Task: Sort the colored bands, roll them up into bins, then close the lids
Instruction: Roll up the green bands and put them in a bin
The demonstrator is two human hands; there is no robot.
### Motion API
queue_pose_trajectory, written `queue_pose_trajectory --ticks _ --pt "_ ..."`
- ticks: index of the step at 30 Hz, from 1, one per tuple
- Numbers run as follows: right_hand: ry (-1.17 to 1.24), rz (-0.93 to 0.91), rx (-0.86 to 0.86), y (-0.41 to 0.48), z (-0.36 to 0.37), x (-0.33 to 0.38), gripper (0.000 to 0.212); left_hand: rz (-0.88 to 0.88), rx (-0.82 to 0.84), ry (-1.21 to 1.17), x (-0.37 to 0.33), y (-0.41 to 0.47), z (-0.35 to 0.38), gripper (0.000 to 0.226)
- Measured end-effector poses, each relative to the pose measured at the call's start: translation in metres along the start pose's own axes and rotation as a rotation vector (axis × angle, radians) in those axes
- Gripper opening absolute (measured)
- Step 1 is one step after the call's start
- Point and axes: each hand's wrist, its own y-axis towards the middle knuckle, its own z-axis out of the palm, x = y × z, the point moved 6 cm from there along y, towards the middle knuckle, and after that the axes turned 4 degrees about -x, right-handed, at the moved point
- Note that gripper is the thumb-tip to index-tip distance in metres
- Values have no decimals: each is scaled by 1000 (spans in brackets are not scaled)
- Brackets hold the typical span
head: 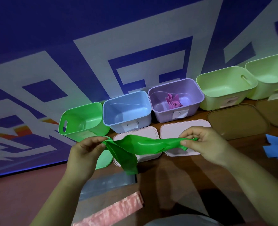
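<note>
Step in hand, as judged: the green band (144, 144) is being spread flat before it is rolled.

Procedure for a clean roll:
- Remove the twist near the left end first. The band is bunched and folded there, and a roll started over a fold is likely to come out lopsided.
- Hold light tension only. The material looks thin and elastic, so a hard pull would probably narrow it and make it curl.
- Start the roll at one end, with the edges aligned.
- Deposit the roll in the green bin (82, 121), the nearest match in colour. The purple bin (175, 98) already holds a rolled pink band (174, 101).

Position: the band spans the gap between both hands, in the air above two pink lids (175, 129) that lie flat on the wooden table (184, 170).
- The left hand (84, 150) pinches the gathered left end between thumb and curled fingers (99, 141).
- The right hand (206, 142) pinches the right end at its fingertips (184, 142). A short tip of band sticks out past them.
- A loose tail hangs below the left-hand pinch, toward the table.
</note>
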Motion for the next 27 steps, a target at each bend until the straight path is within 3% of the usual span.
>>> queue_pose_trajectory --ticks 5,10,12,19,27 --pt "-141 -5 -3 2 -1 -1 18 17 10 17 -2 -2 2 23" --pt "-87 40 40 0 4 -10 18 15 13 18 1 -1 5 17" --pt "-95 46 46 -2 6 -12 30 4 10 18 2 -1 5 17" --pt "-157 1 -93 0 -2 -14 27 -2 -2 27 6 0 5 16" --pt "22 -23 4 -3 -2 -4 26 -25 -7 9 9 1 3 18"
